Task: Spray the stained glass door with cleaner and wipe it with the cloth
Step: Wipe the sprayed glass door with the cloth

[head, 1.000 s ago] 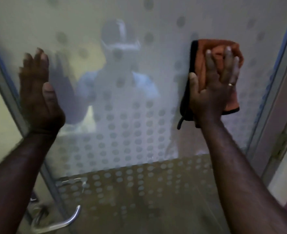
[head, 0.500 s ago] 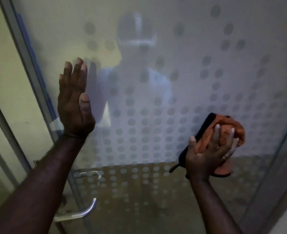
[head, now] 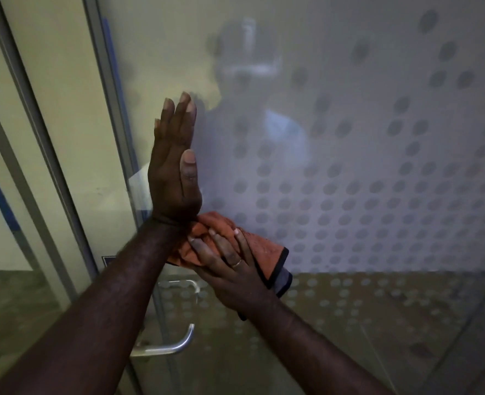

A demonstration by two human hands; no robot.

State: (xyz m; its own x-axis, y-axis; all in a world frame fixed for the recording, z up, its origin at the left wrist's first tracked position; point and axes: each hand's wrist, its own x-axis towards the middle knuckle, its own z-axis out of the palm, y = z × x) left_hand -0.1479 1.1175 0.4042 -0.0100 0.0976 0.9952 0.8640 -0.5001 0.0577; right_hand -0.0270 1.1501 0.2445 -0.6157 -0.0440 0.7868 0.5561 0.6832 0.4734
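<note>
Moved since half a second ago: the right hand (head: 230, 269) with the cloth (head: 267, 253) has swept from the right of the glass door (head: 364, 181) leftward, now just under the left wrist.

Right hand: fingers spread flat over the cloth, pressing it to the glass; ring on one finger.

Cloth: orange, dark-edged, bunched, against the door above the handle (head: 175, 344), at the edge of the frosted dotted band.

Left hand (head: 174, 169): open, fingers straight and close together, upright, palm toward the glass near the door's left edge; whether it touches cannot be told.

Glass door: frosted, grey dot pattern, faint reflection of the person.

Frame (head: 104, 89): metal, left of the door.
</note>
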